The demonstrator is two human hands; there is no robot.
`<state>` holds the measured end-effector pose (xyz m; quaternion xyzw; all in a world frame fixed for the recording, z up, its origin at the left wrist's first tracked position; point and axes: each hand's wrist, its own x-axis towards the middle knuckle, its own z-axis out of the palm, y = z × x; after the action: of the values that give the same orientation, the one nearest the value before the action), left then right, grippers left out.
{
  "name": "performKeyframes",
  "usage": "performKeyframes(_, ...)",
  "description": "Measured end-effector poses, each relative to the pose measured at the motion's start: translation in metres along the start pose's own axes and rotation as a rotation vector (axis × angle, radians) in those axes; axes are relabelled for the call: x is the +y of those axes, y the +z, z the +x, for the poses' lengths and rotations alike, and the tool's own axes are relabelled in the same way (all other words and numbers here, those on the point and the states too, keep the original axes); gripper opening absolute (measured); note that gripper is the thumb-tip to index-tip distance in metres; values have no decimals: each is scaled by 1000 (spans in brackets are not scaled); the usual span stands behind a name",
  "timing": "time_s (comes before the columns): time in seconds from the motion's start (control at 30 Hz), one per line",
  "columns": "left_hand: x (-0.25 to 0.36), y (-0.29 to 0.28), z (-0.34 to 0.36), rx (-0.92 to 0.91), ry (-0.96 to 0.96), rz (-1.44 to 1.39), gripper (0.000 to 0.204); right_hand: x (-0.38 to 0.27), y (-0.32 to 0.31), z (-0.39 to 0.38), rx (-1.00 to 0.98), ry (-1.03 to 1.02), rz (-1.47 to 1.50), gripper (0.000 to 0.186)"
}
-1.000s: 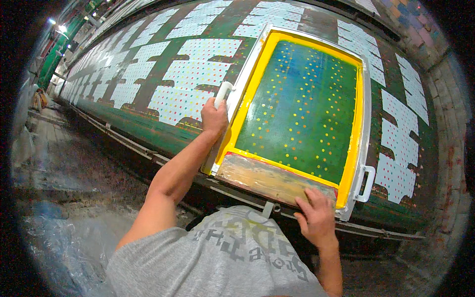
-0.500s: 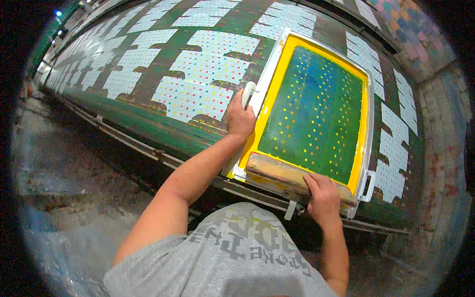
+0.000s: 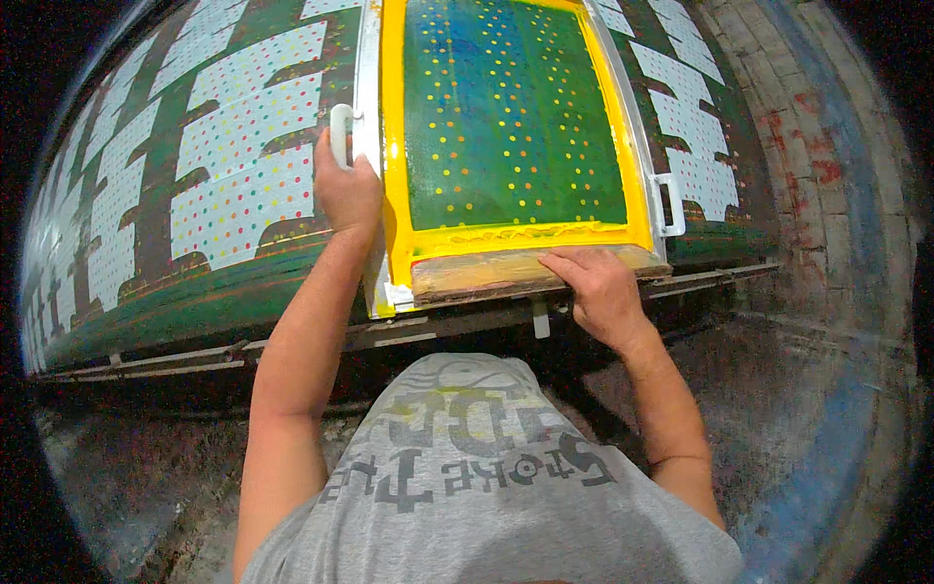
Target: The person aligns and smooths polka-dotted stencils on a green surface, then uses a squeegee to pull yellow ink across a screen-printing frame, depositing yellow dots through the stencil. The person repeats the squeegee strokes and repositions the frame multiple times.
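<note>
A screen-printing frame (image 3: 375, 58) with white edges lies on the long table in front of me. Its green and blue mesh (image 3: 516, 117) carries yellow and orange dots and has a yellow border. My left hand (image 3: 348, 190) is closed round the white handle (image 3: 341, 136) on the frame's left side. A wooden squeegee (image 3: 477, 277) rests across the near end of the frame, its blade edge hidden. Around its bar, towards the right end, my right hand (image 3: 601, 292) is closed. Just beyond the bar runs a wavy ridge of wet yellow ink (image 3: 516, 235).
White cut pieces printed with coloured dots (image 3: 248, 165) lie in rows left of the frame, and more dotted pieces (image 3: 696, 146) lie to its right. A second white handle (image 3: 669, 204) sticks out on the frame's right. A metal rail (image 3: 224, 358) follows the table's near edge.
My view has turned, so the frame now sits further left and straighter before me. The yellow ink ridge beyond the squeegee has come into sight. Both hands keep their holds.
</note>
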<state>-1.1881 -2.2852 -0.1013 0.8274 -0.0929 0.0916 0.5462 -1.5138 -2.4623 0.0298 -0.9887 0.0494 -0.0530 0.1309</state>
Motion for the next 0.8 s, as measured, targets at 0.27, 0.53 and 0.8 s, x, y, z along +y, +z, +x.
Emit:
performKeyframes(0.27,3,-3,1,-35,-29,-50,58,34,19,34,73,-30,-51,60)
performKeyframes(0.53,18,-6,1,-44,-27,-4,58,125,19,172,161,-172,-99,42)
performKeyframes(0.8,22,-4,0,-45,-111,19,62,226,22,347,120,-137,-206,46)
